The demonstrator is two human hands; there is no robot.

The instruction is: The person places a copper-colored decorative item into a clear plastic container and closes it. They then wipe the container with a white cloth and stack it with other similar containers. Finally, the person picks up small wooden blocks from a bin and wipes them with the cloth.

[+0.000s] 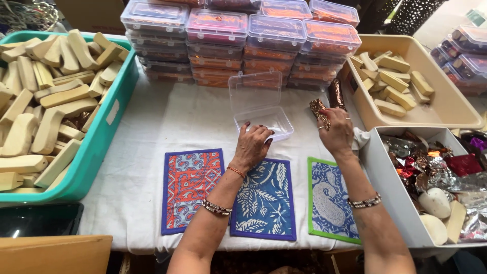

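My left hand [252, 145] rests its fingertips on the near rim of the clear plastic box [264, 122], lid hinged up, mid-counter [152, 127]; my right hand [337, 133] has its grip pinching a foil-wrapped piece [319, 111]. I judge the box light, thin and slippery, best taken by its side walls; stacked boxes [243, 40] crowd behind, the beige tray [446, 109] right, open cloth left.

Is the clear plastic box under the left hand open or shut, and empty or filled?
Open and empty: the clear box has its hinged lid standing up, with only white cloth showing through.
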